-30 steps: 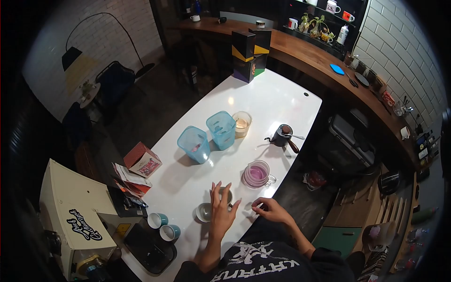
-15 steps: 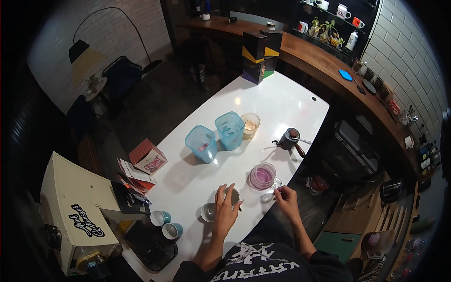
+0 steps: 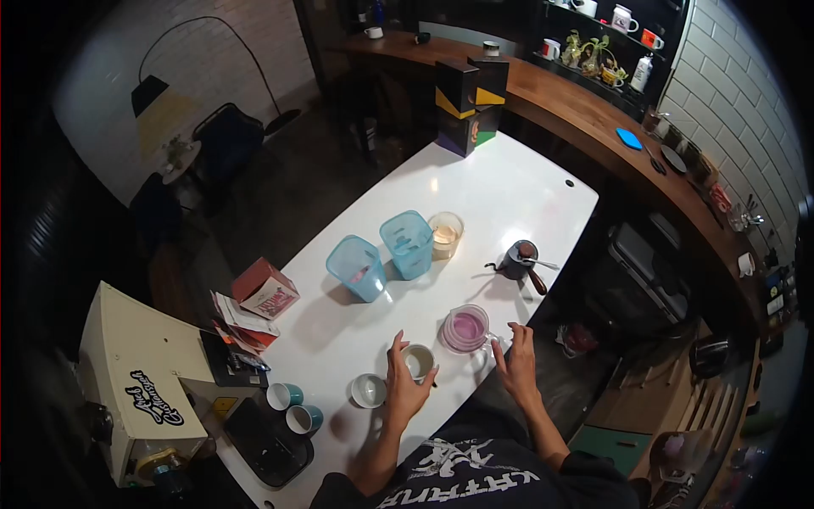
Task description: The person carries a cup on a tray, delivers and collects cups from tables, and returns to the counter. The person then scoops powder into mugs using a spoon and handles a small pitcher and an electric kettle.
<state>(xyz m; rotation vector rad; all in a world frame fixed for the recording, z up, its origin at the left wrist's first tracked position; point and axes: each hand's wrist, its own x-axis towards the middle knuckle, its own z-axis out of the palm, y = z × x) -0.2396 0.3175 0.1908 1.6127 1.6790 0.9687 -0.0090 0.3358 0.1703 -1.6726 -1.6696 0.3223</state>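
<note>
My left hand (image 3: 409,388) is around the near side of a small pale cup (image 3: 418,362), fingers on its left and thumb on its right. Just left of that hand stands a clear glass cup (image 3: 368,390). My right hand (image 3: 519,366) is open, its fingers and thumb apart, at the handle of a glass jug (image 3: 465,329) with pink liquid in it; no grip on the handle shows.
Two blue bins (image 3: 357,270) and an amber glass (image 3: 445,236) stand mid-table. A dark pot (image 3: 518,260) with a spoon is at the right edge. Two teal cups (image 3: 303,418), a black tray (image 3: 270,443) and a cream machine (image 3: 140,382) lie left. Black boxes (image 3: 458,106) stand far back.
My left hand has shifted from over the cup to around its near side, uncovering its opening. My right hand has moved toward the jug handle and its fingers have spread apart.
</note>
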